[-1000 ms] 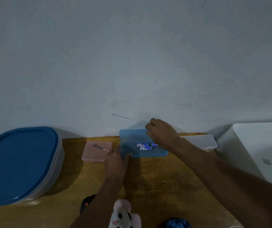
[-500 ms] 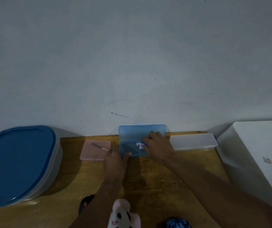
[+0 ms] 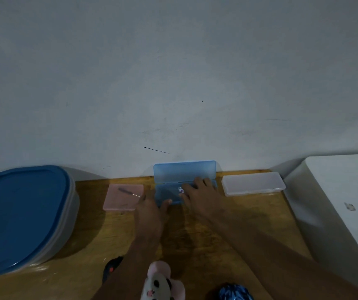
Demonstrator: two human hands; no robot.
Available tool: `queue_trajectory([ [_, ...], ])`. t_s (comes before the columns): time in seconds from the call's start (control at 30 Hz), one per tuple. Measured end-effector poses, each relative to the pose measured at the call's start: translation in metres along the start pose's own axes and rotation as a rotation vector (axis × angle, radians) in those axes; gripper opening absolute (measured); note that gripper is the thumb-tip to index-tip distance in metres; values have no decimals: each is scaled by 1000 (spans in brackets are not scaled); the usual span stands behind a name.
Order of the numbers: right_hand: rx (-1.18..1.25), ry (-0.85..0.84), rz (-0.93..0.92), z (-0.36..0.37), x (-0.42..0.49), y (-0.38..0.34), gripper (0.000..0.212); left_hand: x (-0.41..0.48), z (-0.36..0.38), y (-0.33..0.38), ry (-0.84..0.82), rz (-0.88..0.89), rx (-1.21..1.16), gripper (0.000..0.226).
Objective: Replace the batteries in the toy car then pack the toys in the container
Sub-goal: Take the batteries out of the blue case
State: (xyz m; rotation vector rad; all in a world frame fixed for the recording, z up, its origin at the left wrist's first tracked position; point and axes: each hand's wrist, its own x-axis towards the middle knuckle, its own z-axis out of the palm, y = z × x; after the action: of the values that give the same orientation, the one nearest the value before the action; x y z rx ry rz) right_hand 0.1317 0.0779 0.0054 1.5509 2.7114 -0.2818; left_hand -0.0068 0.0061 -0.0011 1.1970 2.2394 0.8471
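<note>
A blue plastic case [image 3: 173, 174] stands open against the wall, its lid upright. My left hand [image 3: 152, 210] holds the case's front left corner, thumb on the rim. My right hand [image 3: 199, 194] reaches into the case, fingers curled over the batteries [image 3: 181, 190]; whether it grips one I cannot tell. A dark toy car [image 3: 111, 268] with a red spot peeks out under my left forearm at the near edge. A pink and white plush toy [image 3: 162, 282] and a blue toy [image 3: 234, 292] lie at the bottom. A large container with a blue lid [image 3: 20, 215] sits at the left.
A pink case [image 3: 123, 202] with a small screwdriver [image 3: 128, 192] on it lies left of the blue case. A white closed case [image 3: 252, 184] lies to its right. A white appliance [image 3: 344, 198] borders the wooden table [image 3: 113, 234] on the right. The wall runs along the back.
The blue case's lid has swung from closed to upright against the wall. My right hand moved from the lid's back edge down into the case onto the batteries. The left hand stayed.
</note>
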Motion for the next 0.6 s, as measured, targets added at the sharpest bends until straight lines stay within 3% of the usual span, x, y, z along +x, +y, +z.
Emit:
queue_trajectory([
  [0.3,-22,47,102,1,4,-5,38,0,-1,3,3,10,-11,44],
  [0.43,-31,53,42,1,4,-1,38,0,0,2,-1,16,-12,41],
  [0.53,-23,-43,-45,4,0,7,56,-2,0,3,12,35,-16,40],
  [0.6,0,-75,-61,4,-3,12,56,-2,1,3,13,38,-14,39],
])
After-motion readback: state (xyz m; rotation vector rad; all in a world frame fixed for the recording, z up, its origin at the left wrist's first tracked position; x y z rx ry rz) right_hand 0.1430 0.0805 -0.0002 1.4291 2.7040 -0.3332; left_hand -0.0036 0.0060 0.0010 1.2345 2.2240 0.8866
